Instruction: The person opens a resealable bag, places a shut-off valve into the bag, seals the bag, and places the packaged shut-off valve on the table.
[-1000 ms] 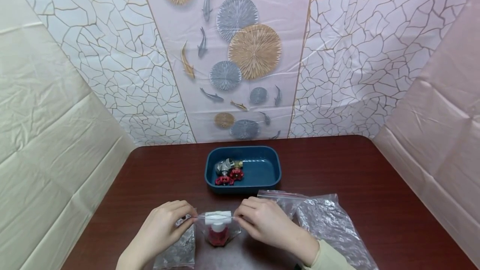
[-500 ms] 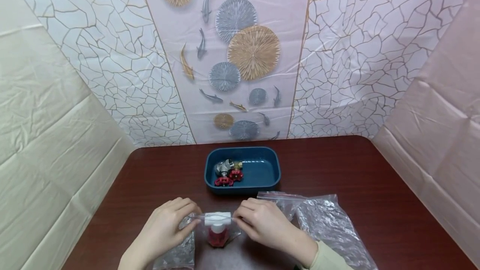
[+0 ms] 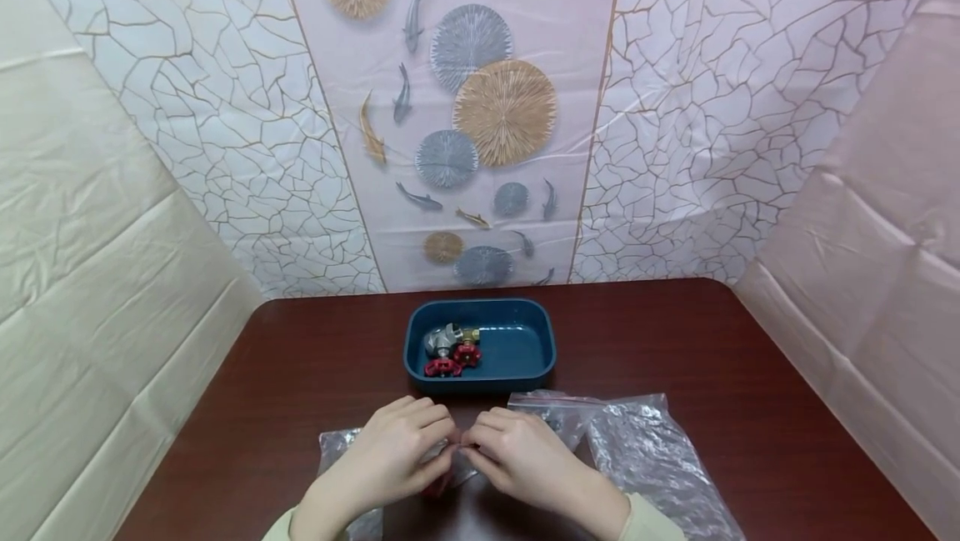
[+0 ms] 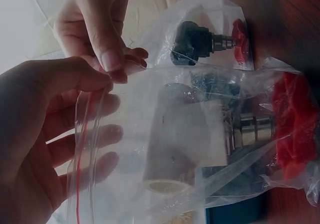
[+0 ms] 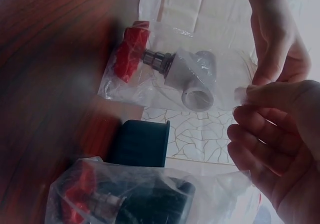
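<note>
A clear zip-lock bag (image 4: 130, 134) with a red line along its seal stands on the table. Inside is a white plastic valve (image 5: 195, 78) with a metal stem and a red handwheel (image 4: 295, 124). My left hand (image 3: 393, 453) pinches the bag's top edge, thumb on one side and fingers behind the plastic. Fingertips touching it at the same corner, my right hand (image 3: 525, 453) also pinches that edge. In the head view the hands hide most of the bag and valve. Beyond it, another clear bag holds a dark green valve (image 4: 192, 43) with a red handwheel.
Behind the hands sits a blue tray (image 3: 517, 358) holding metal valves (image 3: 444, 349) with red handwheels. A large crumpled clear bag (image 3: 660, 458) lies on the right of the table, and a smaller clear bag (image 3: 337, 445) lies on the left, partly under my left arm.
My left hand has slid right along the bag's top edge until it meets my right hand. The white valve, visible between the hands before, is now mostly covered in the head view.
</note>
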Motion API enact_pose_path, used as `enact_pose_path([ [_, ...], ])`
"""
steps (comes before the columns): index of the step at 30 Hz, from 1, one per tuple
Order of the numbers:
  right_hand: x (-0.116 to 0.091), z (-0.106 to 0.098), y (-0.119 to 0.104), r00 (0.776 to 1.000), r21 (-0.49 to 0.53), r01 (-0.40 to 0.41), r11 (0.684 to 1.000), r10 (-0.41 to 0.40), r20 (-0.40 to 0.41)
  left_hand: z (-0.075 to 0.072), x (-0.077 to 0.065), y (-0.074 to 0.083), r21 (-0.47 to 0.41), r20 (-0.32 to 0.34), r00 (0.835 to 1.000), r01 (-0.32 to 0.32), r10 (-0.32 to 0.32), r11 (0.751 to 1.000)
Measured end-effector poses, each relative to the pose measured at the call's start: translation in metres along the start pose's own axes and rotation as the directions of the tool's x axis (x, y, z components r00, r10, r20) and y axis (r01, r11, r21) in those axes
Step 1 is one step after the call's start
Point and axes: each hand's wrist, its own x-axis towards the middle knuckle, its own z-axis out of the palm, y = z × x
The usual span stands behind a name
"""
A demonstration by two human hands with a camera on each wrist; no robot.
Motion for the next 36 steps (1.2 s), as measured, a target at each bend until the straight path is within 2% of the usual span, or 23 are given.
enact_pose_path([
  [6,-0.0038,-0.0021,0.0014,0.999,0.022,-0.033,0.999,0.033,0.003,0.001,0.0005,0.0016,-0.031,0.016,1.0,0.018,-0.018,0.999],
  [12,-0.005,-0.0005,0.0013,1.0,0.03,-0.008,1.0,0.007,0.008,0.0046,0.0023,0.0035,0.013,0.011,0.999,-0.041,0.04,0.999],
  [20,-0.005,0.0003,0.0005,0.999,0.003,0.044,0.999,-0.044,-0.007,0.0088,0.0011,0.0051,0.031,-0.026,0.997,-0.074,0.074,0.997],
  [25,-0.004,0.0003,0.0013,0.997,-0.011,0.064,0.998,-0.064,-0.03,0.0084,0.0002,0.0048,0.047,-0.03,0.996,-0.077,0.078,0.996],
  [36,-0.0042,0.0005,0.0029,0.997,-0.024,0.078,0.997,-0.078,-0.022,0.0014,-0.0069,0.0001,0.039,-0.008,0.998,-0.067,0.067,0.997],
])
